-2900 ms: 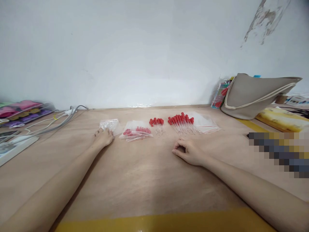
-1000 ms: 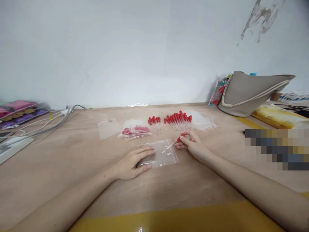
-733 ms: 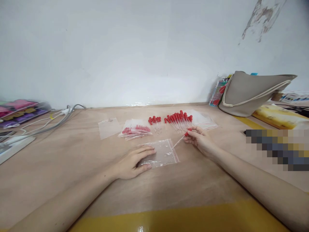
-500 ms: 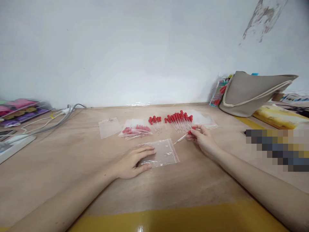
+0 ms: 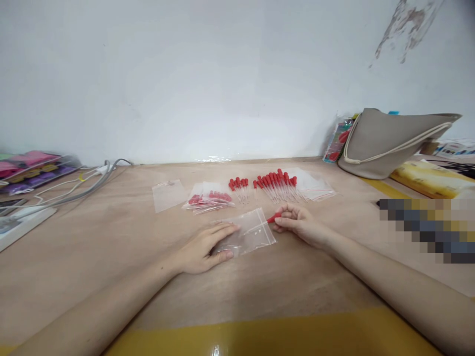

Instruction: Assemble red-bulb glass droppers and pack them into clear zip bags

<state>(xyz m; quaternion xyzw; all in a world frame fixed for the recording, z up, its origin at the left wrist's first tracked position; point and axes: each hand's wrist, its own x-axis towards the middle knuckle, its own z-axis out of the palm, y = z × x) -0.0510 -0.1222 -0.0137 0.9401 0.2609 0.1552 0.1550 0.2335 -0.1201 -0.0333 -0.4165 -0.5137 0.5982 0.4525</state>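
My left hand (image 5: 206,245) lies flat with fingers apart on the left end of a clear zip bag (image 5: 249,236), pinning it to the table. My right hand (image 5: 297,225) pinches the red bulb of a glass dropper (image 5: 270,220) whose clear stem points into the bag's open right end. Behind them lie a row of loose red-bulbed droppers (image 5: 276,185), a smaller group of droppers (image 5: 240,189), a filled bag of droppers (image 5: 210,200) and an empty clear bag (image 5: 167,194).
A grey tote bag (image 5: 386,143) and a coloured packet (image 5: 337,141) stand at the back right, with yellow packaging (image 5: 426,183) beside them. Grey cables (image 5: 85,185) and flat coloured packs (image 5: 29,168) lie at the left. A yellow strip (image 5: 260,338) edges the near side.
My left hand left the far empty bag and now holds down a bag in front. My right hand picked a dropper from the row and brought its tip into the bag's mouth.
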